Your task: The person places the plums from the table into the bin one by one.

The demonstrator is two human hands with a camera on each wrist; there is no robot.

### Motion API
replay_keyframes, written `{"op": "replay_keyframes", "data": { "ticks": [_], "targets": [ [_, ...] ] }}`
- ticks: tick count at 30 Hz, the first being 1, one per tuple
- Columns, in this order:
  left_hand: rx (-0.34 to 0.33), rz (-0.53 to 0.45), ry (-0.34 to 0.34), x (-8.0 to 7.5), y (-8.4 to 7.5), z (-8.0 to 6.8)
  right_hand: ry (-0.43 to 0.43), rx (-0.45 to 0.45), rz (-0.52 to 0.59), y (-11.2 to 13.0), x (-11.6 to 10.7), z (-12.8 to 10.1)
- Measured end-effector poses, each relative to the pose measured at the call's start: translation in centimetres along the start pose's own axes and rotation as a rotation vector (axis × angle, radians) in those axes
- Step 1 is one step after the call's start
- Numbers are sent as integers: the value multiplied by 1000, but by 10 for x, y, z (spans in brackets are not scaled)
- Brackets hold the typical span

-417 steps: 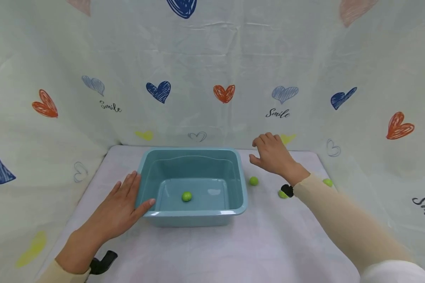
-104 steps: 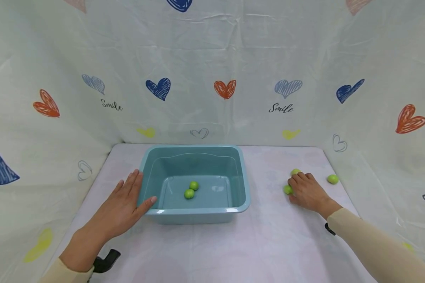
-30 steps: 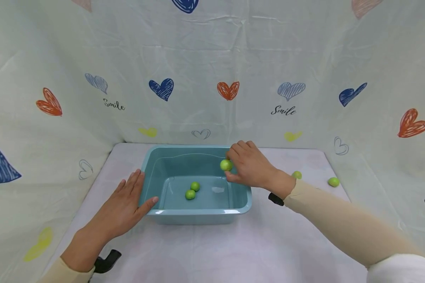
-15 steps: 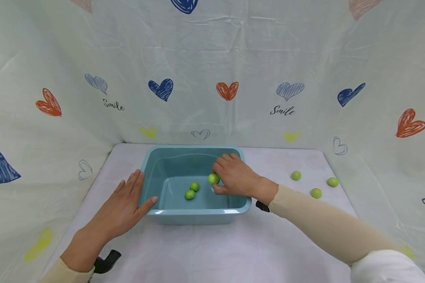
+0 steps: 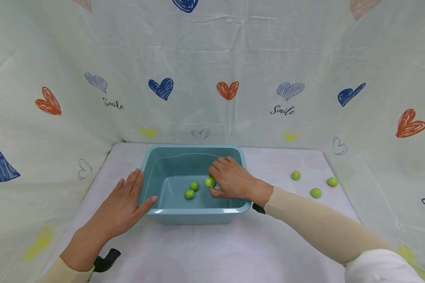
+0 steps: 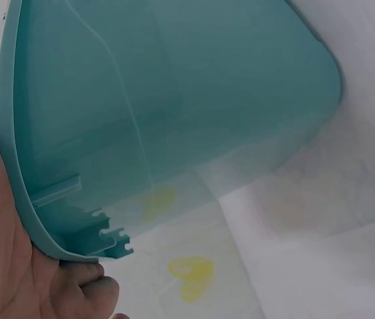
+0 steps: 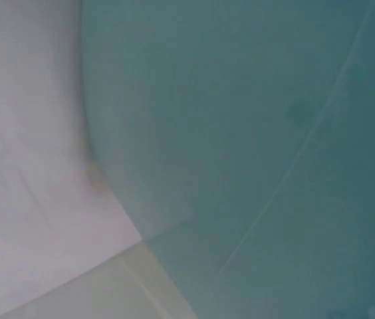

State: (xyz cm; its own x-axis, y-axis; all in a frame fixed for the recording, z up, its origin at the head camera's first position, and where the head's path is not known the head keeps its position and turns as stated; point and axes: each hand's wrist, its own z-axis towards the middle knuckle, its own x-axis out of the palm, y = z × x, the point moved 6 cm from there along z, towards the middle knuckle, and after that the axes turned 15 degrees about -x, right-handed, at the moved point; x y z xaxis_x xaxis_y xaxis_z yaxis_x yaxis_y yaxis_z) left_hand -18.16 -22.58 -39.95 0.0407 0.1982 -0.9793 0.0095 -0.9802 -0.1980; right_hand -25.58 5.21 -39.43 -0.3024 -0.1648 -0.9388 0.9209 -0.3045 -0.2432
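A blue-green plastic basin (image 5: 194, 217) stands on the table. Two small round green fruits (image 5: 189, 193) lie side by side on its floor. Inside the basin's right half my right hand (image 5: 231, 179) pinches another green fruit (image 5: 210, 182) between thumb and fingers, low over the floor; whether the fruit touches bottom I cannot tell. My left hand (image 5: 118, 210) rests along the basin's left rim with straight fingers, its thumb lying over the front left corner. In the left wrist view, the palm (image 6: 1, 246) sits against the rim. The right wrist view shows only the basin's outer wall (image 7: 227, 133).
Three more green fruits lie apart on the table's right side: one toward the back (image 5: 295, 175), one nearer (image 5: 315, 192) and one by the right edge (image 5: 332, 181). A pale cloth with printed hearts (image 5: 228, 90) hangs behind and at both sides.
Between the earlier frames, a second fruit joined the one in the basin. My right hand took another from the table's right, carried it left over the rim and lowered it. My left hand stayed put.
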Motion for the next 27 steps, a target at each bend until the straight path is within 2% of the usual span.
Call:
{"op": "replay_keyframes", "data": {
  "ticks": [11,27],
  "targets": [
    [-6,-10,6,0,1,2,2,1,-24,0,1,0],
    [-3,-39,22,1,1,1,-10,9,4,-1,2,-1]
  ]
}}
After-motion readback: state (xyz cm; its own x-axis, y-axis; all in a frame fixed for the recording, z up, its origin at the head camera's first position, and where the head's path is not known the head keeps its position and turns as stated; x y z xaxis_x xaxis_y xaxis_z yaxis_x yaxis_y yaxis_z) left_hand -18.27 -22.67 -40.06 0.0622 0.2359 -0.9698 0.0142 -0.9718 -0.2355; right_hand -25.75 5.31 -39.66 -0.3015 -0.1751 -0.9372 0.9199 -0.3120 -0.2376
